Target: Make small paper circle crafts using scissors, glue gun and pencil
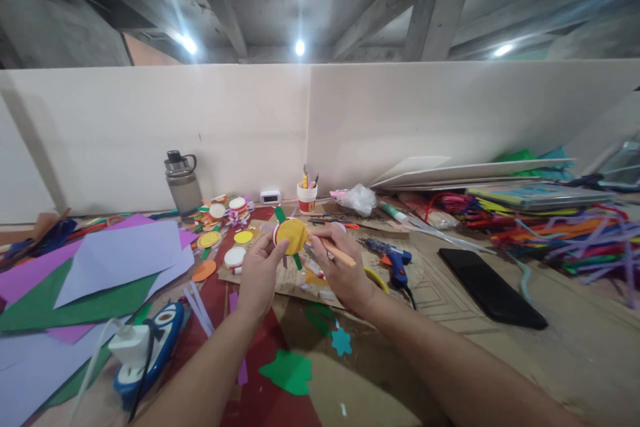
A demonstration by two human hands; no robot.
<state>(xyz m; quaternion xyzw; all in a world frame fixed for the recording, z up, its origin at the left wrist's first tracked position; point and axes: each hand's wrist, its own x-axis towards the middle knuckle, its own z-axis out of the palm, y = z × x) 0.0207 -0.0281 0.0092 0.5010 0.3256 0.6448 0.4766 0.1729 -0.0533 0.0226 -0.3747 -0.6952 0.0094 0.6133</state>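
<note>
My left hand is closed on the edge of a round paper piece with a yellow face, which has green and purple strips sticking out around its rim. My right hand grips a thin wooden stick and its tip touches the yellow face. Both hands are raised just above a sheet of cardboard near the middle of the table.
Coloured paper sheets lie at the left, with a blue and white gadget in front. A grey bottle, a cup of tools, a blue glue gun, a black phone and pipe cleaners surround the hands.
</note>
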